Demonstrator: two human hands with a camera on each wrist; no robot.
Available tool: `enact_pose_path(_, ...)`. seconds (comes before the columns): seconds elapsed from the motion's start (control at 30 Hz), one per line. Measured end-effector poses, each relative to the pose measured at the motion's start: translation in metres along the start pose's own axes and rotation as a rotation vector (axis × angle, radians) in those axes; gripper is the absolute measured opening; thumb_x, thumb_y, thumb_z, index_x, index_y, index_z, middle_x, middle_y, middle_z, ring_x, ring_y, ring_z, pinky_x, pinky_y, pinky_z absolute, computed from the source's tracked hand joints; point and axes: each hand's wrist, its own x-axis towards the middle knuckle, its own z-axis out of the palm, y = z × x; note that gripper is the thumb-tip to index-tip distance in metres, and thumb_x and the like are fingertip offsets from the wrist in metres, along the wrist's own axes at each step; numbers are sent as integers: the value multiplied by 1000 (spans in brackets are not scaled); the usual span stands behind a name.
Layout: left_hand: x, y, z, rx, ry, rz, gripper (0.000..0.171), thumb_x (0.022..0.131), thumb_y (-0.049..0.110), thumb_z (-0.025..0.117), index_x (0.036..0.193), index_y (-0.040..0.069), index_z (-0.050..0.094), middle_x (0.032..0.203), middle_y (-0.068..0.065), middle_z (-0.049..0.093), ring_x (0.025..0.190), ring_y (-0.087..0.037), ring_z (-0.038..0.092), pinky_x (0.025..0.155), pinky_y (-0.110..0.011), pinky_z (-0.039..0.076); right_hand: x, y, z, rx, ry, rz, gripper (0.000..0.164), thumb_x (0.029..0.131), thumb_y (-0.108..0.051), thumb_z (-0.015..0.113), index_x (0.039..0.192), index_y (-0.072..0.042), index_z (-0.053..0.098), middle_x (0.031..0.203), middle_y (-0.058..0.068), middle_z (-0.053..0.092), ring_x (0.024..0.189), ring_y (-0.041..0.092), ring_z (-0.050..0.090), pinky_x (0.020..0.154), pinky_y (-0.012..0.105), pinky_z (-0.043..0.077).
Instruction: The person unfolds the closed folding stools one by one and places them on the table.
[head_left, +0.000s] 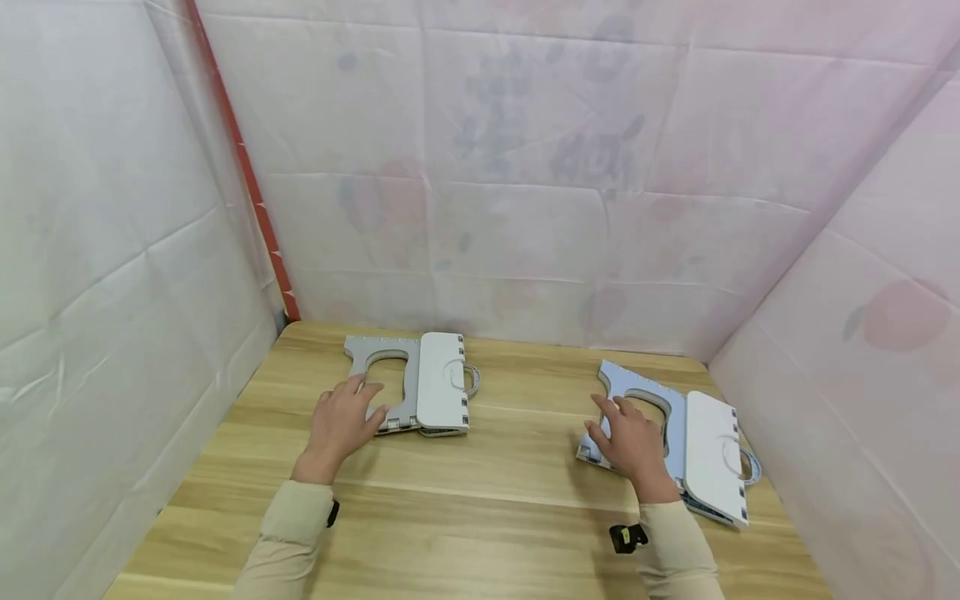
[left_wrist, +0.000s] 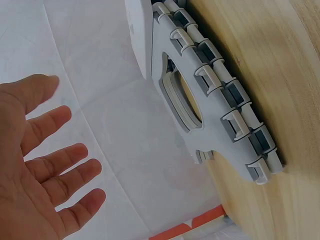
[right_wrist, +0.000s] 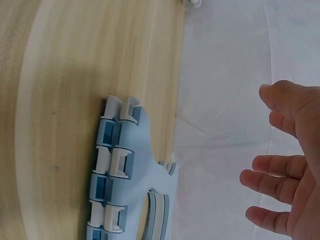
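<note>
Two folded step stools lie flat on the wooden table, each with a white top panel and a small carry handle. The left one, a grey folding stool (head_left: 441,383), has a grey leg frame with an arched opening. My left hand (head_left: 341,423) is over the near-left end of that frame, fingers spread; in the left wrist view a gap separates it from the hinged edge. On the right lies a blue folding stool (head_left: 714,454), set at a slant. Above its blue leg frame is my right hand (head_left: 632,443), fingers loosely bent and holding nothing, apart from the hinges in the right wrist view.
The wooden table (head_left: 450,517) has rounded far corners. Pale printed sheets (head_left: 517,233) hang behind it and on both sides. A red strip (head_left: 251,175) runs down the back left corner. Bare wood separates the two stools.
</note>
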Motion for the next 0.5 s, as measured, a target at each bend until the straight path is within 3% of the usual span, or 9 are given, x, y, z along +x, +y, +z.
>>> enact_pose_path(0.3, 1, 5, -3, -5, -17, -17, 35, 79, 26, 71, 110, 10, 67, 114, -19, 58, 97, -36, 57, 67, -50, 45, 0, -7, 3, 13, 62, -15, 49, 80, -27, 72, 122, -6, 59, 110, 27, 58, 80, 42, 58, 53, 54, 44)
enact_pose_path(0.5, -5, 9, -3, -82, -58, -69, 39, 80, 27, 72, 114, 9, 65, 117, -22, 57, 102, -39, 55, 74, -56, 44, -4, -21, 3, 91, 36, 17, 51, 81, -25, 71, 125, -5, 57, 114, 29, 55, 87, 43, 58, 54, 53, 46)
